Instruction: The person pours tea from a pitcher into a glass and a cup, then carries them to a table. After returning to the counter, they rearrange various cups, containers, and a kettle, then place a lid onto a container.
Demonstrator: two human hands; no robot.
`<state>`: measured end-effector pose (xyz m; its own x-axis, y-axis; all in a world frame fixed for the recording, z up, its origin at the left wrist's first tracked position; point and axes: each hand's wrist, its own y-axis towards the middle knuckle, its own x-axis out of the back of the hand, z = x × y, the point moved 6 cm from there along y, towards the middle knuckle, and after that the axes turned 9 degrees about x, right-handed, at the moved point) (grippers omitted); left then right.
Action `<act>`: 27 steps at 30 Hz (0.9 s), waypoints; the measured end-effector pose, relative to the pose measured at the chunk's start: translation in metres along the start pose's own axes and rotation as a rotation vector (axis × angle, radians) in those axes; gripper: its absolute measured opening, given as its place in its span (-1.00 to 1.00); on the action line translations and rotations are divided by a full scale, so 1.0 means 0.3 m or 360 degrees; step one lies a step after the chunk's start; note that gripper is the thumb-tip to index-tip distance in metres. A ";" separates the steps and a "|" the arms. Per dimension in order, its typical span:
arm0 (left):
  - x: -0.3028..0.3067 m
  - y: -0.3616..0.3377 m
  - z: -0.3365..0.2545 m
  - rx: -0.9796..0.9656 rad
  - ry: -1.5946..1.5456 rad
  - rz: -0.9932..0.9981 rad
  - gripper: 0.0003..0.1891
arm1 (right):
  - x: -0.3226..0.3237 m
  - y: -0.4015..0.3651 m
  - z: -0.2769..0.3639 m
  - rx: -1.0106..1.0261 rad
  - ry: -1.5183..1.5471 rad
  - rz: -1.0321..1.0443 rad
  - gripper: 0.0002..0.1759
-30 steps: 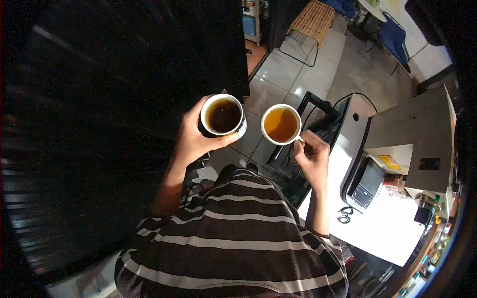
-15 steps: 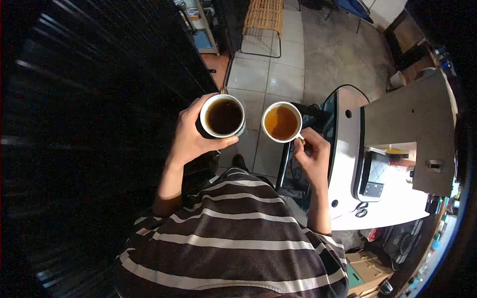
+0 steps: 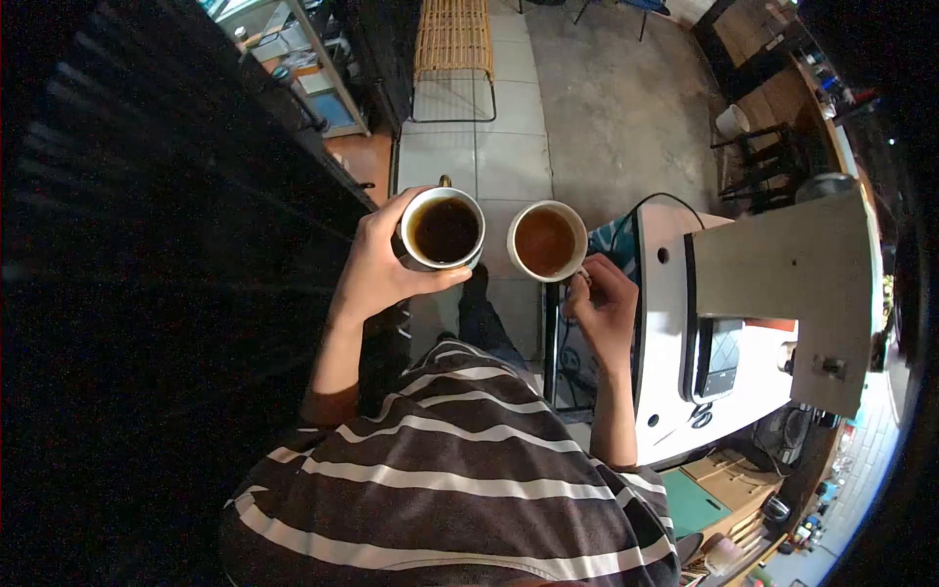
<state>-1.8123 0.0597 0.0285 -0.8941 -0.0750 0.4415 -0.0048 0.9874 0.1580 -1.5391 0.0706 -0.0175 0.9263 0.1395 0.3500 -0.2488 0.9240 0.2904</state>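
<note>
My left hand (image 3: 377,259) is wrapped round a cup of dark brown liquid (image 3: 443,230), its thumb along the near side. The handle of that cup points away from me. To the right, a pale cup of reddish-brown liquid (image 3: 545,242) hangs from my right hand (image 3: 606,298), whose fingers pinch its handle. Both cups are upright, side by side in front of my striped shirt, with a small gap between them.
On my right stands a white table (image 3: 660,333) with a sewing machine (image 3: 831,293) and black scissors (image 3: 702,415). A woven bench (image 3: 453,44) is ahead on the tiled floor (image 3: 514,157). Dark corrugated metal (image 3: 196,176) lines my left. A white bucket (image 3: 732,121) stands further off.
The table and bench have shifted left in view as I move forward, and a leg has come into sight below the cups. Both hands keep their hold on the cups.
</note>
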 end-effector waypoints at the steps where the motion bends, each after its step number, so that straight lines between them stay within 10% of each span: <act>1: 0.002 0.039 0.017 0.0017 -0.0025 0.0032 -0.21 | -0.002 0.028 -0.017 0.0004 -0.0012 -0.0045 -0.89; 27: -0.187 1.350 0.127 -0.0111 -0.0042 0.0282 -0.23 | 0.210 0.975 -0.356 0.0042 -0.0208 -0.0303 -0.89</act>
<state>-1.7811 0.4692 0.0342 -0.8897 0.1037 0.4446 0.1840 0.9727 0.1413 -1.5232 0.3877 -0.0057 0.9131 -0.0853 0.3986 -0.0821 0.9193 0.3848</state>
